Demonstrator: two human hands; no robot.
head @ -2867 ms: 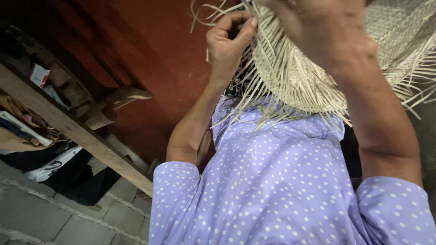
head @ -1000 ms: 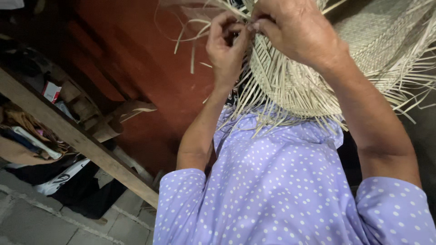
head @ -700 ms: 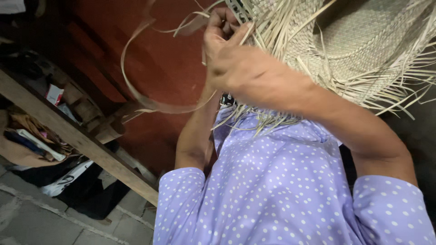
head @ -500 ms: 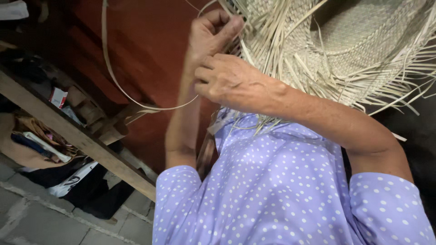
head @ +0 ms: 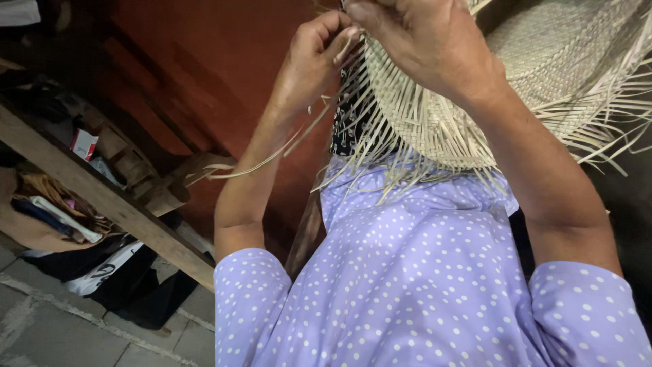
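Both hands are pinched shut on straw — left hand (head: 314, 58) on a loose strand (head: 272, 158), right hand (head: 424, 41) on the half-woven hat (head: 543, 75) edge — yank too hard and that dry strand probably snaps.

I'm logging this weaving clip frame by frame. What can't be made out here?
- Head view: right hand fingers, cut off by the top edge.
- Left hand grip on the straw strand: curled fingers hide it.
- Woven hat far side: cut off by the frame edges.
- Shelf items: dark, too small.
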